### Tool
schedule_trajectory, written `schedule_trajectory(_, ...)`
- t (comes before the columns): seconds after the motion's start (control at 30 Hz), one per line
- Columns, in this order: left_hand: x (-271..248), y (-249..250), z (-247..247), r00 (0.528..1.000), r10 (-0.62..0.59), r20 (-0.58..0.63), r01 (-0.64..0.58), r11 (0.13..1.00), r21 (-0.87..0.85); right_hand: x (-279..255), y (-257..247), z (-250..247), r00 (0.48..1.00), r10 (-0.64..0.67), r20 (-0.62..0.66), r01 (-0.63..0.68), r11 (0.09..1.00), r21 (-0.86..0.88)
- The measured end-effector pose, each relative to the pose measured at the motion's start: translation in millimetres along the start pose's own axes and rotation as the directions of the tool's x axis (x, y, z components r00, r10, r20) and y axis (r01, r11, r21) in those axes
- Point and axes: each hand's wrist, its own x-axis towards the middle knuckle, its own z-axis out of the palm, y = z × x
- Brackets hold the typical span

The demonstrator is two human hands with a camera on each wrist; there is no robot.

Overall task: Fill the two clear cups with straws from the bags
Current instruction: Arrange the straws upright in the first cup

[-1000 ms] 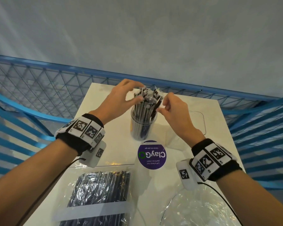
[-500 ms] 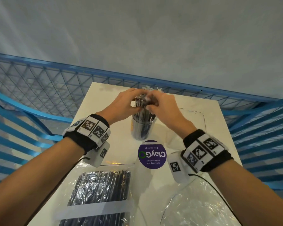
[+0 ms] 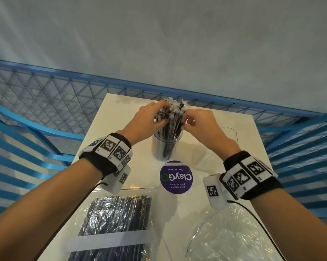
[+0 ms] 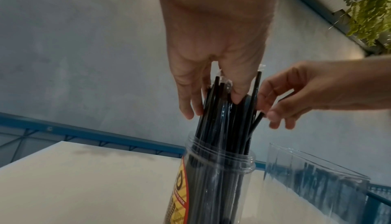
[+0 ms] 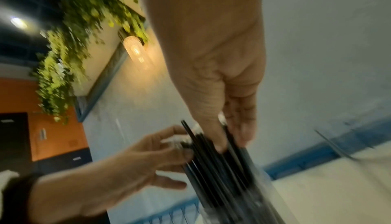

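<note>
A clear cup (image 3: 166,147) packed with black wrapped straws (image 3: 171,121) stands at the middle of the white table (image 3: 125,113). My left hand (image 3: 159,117) grips the straw tops from the left, thumb on one side of the bundle and fingers on the other (image 4: 211,107). From the right, my right hand (image 3: 187,121) pinches the outer straws (image 4: 257,93). A second clear cup (image 4: 313,177), with no straws in it, stands just right of the first. A full bag of straws (image 3: 117,223) lies at the near left.
A crumpled clear bag (image 3: 232,240) lies at the near right, and a round purple sticker (image 3: 175,177) lies in front of the cup. Blue metal railing (image 3: 64,91) surrounds the table's far and side edges.
A second ago my hands stood apart beside the straw tops. They then closed together over the tops, and now have spread a little, still holding the bundle.
</note>
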Motion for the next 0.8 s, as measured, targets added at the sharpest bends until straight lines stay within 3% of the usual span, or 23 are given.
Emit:
schedule_trajectory(0.17, 0, -1, 0, 1.0, 0.022, -0.002, -0.022, 1.0, 0.014, 6, -9, -11, 0.993, -0.002, -0.121, 0.015, 0.994, 0.105)
schedule_trajectory(0.3, 1, 0, 1, 1.0, 0.013, -0.003, -0.013, 1.0, 0.017, 10, -23, -42, 0.921, -0.046, -0.387, 0.104, 0.986, 0.129)
schedule_trajectory(0.5, 1, 2, 1, 0.999, 0.037, -0.001, -0.037, 0.999, 0.014, 18, -44, -89, 0.846, -0.166, -0.506, 0.213, 0.976, 0.036)
schedule_trajectory(0.63, 1, 4, 2, 0.999, 0.035, -0.003, -0.035, 0.999, 0.018, 22, -37, -77, 0.878, -0.14, -0.458, 0.193, 0.979, 0.07)
schedule_trajectory(0.8, 2, 7, 1, 1.0, 0.017, -0.005, -0.017, 0.999, 0.044, 13, -26, -29, 0.962, -0.111, -0.25, 0.151, 0.978, 0.145)
